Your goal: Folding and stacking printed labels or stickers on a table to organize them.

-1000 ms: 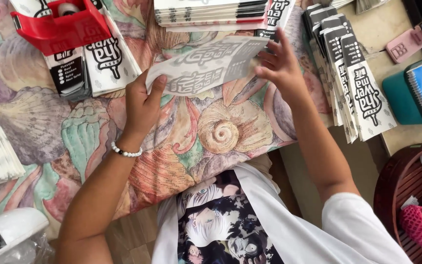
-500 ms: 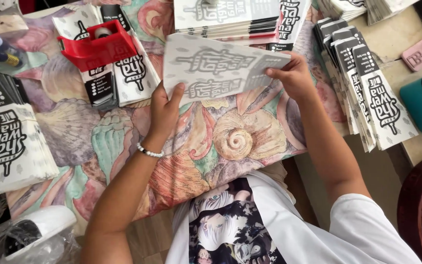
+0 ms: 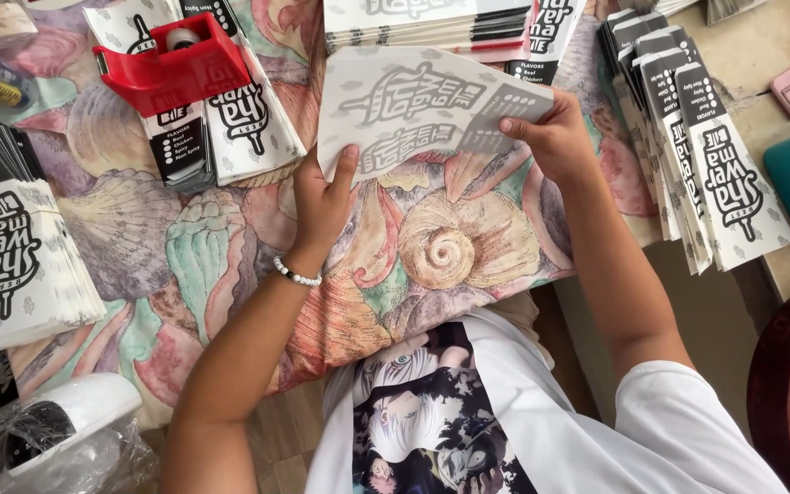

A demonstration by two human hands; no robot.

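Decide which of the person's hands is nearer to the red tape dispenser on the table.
Left. The left hand grips the lower left edge of the printed paper sheet, just right of and below the red tape dispenser. The right hand holds the sheet's far right edge, much farther away.

The widest free room lay on the shell-patterned cloth [image 3: 230,265] between the person's two forearms and out to the left of the left hand [image 3: 322,197], where nothing stood on the fabric. Farther back, passage was blocked by the red plastic tape dispenser [image 3: 171,64] sitting on a stack of printed white paper sleeves [image 3: 230,119], and by the thick pile of flat printed sheets [image 3: 432,23] along the far edge. The right flank was closed by a fanned row of narrow printed paper bags [image 3: 706,155] just beside the right hand [image 3: 555,137], the left by another stack of white printed bags [image 3: 20,265].
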